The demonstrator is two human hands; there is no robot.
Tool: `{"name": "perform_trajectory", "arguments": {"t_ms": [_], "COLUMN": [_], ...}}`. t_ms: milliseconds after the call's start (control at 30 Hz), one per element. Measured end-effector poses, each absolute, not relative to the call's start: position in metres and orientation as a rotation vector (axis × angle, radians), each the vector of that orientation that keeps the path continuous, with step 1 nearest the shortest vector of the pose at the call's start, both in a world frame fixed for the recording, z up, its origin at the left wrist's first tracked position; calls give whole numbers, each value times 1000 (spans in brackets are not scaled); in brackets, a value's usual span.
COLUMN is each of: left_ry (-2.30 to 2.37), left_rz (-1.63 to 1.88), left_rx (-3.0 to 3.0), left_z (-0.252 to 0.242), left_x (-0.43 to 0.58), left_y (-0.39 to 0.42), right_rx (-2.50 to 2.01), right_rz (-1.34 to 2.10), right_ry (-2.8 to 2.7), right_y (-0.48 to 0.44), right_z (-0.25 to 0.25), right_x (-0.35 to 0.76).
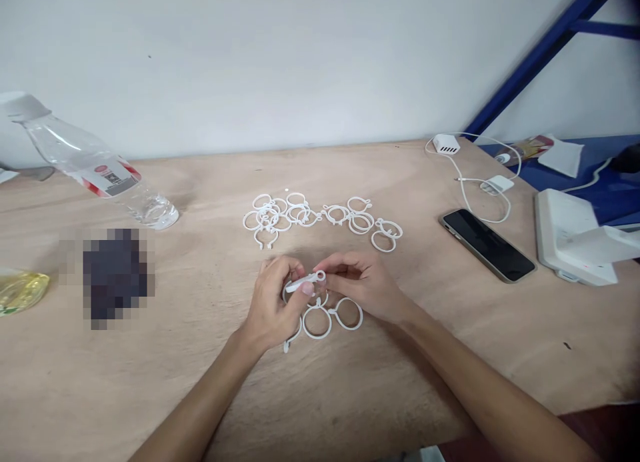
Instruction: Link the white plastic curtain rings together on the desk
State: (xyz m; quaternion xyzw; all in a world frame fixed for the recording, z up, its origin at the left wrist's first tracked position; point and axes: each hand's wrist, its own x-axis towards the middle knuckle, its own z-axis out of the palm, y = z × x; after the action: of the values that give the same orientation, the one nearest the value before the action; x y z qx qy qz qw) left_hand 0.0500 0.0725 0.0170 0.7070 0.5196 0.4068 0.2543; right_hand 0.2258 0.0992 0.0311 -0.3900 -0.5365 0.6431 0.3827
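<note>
Between the thumb and fingers of my left hand (277, 305) is a white plastic curtain ring (303, 283), seen nearly edge-on with its small eyelet pointing right. My right hand (367, 283) is closed, its thumb and fingertips pinched at the eyelet end of that same ring. Just below the hands several more white rings lie on the wooden table, among them a closed one (317, 323) and another to its right (349, 314); my left hand partly covers others. Farther back lies a loose cluster of white rings (270, 214), with more rings (360, 222) spread to the right.
A clear water bottle (107, 172) is at the left, near a pixelated dark patch (115, 275) and a yellow transparent package (23, 290). At the right are a phone (487, 244), a white cable with a small adapter (447, 144), and a white device (575, 239). A wall (300, 69) stands behind.
</note>
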Motion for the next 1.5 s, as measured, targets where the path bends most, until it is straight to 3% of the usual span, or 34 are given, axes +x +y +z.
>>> {"name": "perform_trajectory", "arguments": {"t_ms": [333, 900, 1067, 1367, 1500], "left_ry": [1353, 1314, 1382, 1307, 1259], "left_rz": [977, 1008, 1016, 1337, 1428], "left_rx": [1987, 2135, 2234, 2320, 2325], "left_z": [18, 12, 18, 13, 16], "left_x": [49, 51, 55, 57, 57], "left_y": [76, 74, 73, 70, 70], "right_rx": [-926, -1068, -1194, -1485, -1474], "right_rz": [1819, 1785, 1333, 594, 516], "right_ry": [-1210, -1307, -1698, -2536, -2572], "right_y": [99, 103, 147, 181, 173], "right_z": [34, 31, 35, 38, 43], "right_x": [226, 217, 195, 123, 130]}}
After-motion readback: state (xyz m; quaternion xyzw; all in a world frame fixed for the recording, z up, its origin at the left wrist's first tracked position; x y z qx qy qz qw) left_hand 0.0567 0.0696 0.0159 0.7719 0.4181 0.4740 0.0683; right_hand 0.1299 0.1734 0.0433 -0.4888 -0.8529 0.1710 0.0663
